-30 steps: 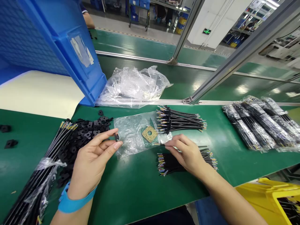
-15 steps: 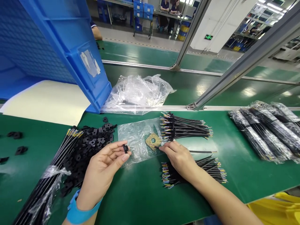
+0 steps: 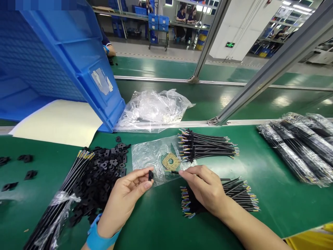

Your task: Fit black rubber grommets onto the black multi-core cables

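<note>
Between the thumb and fingers of my left hand (image 3: 130,191) is a small black plastic clip (image 3: 150,175). My right hand (image 3: 205,185) pinches a short black cable (image 3: 174,172) near its stripped end, which points left toward the clip; a gap separates the two. Just beyond the cable's end, a tan sponge (image 3: 171,161) with a hole lies on a clear plastic bag (image 3: 145,156). Below my right hand spreads a pile of cut cables (image 3: 241,194) with coloured wire ends. Farther back, cables with black clips fitted (image 3: 208,144) lie in a row.
Loose black clips (image 3: 101,173) are heaped left of my left hand, by a tied cable bundle (image 3: 62,198). A blue crate (image 3: 104,86) stands behind, next to crumpled plastic bags (image 3: 156,107). Wrapped cable bundles (image 3: 293,149) lie right. A metal frame post (image 3: 260,69) slants across the bench.
My left hand has moved right with the clip, nearer the cable end. My right hand has raised the cable off the sponge, slightly toward me. The head view has tilted up a little.
</note>
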The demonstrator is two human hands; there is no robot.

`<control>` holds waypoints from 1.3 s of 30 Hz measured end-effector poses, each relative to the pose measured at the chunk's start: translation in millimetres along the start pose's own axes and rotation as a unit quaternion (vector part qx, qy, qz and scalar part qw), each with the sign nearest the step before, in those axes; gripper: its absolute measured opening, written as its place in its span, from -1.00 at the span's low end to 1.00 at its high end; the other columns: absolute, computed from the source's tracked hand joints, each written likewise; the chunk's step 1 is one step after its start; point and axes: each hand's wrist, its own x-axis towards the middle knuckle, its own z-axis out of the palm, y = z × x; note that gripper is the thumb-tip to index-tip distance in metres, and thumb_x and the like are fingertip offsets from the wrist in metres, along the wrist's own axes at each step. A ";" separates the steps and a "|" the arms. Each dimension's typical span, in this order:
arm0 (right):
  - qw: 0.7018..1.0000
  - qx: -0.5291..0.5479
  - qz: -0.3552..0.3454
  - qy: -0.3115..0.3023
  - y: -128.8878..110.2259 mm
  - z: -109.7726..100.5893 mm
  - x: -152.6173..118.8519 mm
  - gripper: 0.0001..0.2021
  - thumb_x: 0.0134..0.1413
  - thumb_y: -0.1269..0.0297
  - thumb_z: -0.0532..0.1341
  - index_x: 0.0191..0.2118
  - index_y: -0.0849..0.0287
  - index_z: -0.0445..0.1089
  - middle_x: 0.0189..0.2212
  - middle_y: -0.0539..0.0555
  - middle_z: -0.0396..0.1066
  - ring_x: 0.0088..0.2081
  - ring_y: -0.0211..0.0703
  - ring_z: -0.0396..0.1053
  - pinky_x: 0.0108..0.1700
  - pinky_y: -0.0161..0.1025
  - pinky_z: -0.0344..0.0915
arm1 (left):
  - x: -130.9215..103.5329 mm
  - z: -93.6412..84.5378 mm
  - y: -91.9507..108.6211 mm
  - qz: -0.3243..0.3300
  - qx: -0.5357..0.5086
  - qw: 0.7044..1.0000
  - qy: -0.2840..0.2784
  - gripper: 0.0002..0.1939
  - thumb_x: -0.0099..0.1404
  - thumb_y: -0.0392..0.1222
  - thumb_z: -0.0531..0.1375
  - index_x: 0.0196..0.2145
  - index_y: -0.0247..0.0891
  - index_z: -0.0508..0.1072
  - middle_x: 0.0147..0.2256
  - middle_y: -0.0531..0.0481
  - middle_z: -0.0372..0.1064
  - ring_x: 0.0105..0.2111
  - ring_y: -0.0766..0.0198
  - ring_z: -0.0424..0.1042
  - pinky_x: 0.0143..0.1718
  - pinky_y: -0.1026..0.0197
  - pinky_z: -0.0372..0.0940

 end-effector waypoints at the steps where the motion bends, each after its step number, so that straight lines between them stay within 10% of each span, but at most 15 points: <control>1: 1.000 0.015 -0.004 0.012 -3.7 -2.2 0.9 -0.65 0.31 0.61 0.19 0.13 0.18 0.45 -0.26 0.12 0.54 -0.28 -0.16 0.46 -0.22 -0.23 0.46 | -0.6 2.5 -0.6 -0.009 -0.021 1.000 -0.011 -0.48 0.09 0.20 0.47 -0.04 -0.07 0.70 -0.15 -0.15 0.66 -0.19 0.02 0.64 -0.12 0.07 0.60; 16: 0.996 0.088 0.000 0.015 -19.4 -2.7 -2.1 -0.61 0.27 0.64 0.19 0.14 0.23 0.46 -0.24 0.14 0.52 -0.27 -0.18 0.45 -0.25 -0.24 0.49 | -6.1 13.8 7.4 -0.052 -0.105 0.989 -0.092 -0.51 -0.03 0.16 0.55 -0.17 -0.09 0.74 -0.39 -0.06 0.54 -0.41 0.24 0.57 -0.23 0.18 0.58; 31: 0.992 0.019 -0.125 -0.012 -27.7 -19.5 7.0 -0.74 0.37 0.51 0.10 -0.03 0.44 0.53 -0.27 0.23 0.58 -0.23 -0.08 0.49 -0.29 -0.21 0.48 | -12.1 24.6 16.8 0.165 0.140 0.972 -0.093 -0.75 0.22 0.10 0.43 -0.17 0.03 0.74 -0.47 0.00 0.55 -0.48 0.29 0.52 -0.43 0.33 0.49; 39: 0.995 0.092 -0.047 -0.009 -30.1 -7.2 2.4 -0.84 0.33 0.50 0.25 -0.03 0.38 0.51 -0.32 0.16 0.55 -0.35 -0.18 0.44 -0.27 -0.24 0.47 | -15.6 27.4 15.7 0.305 0.127 0.940 -0.090 -0.78 0.31 -0.07 0.40 -0.08 0.01 0.70 -0.43 0.02 0.59 -0.47 0.33 0.57 -0.44 0.38 0.51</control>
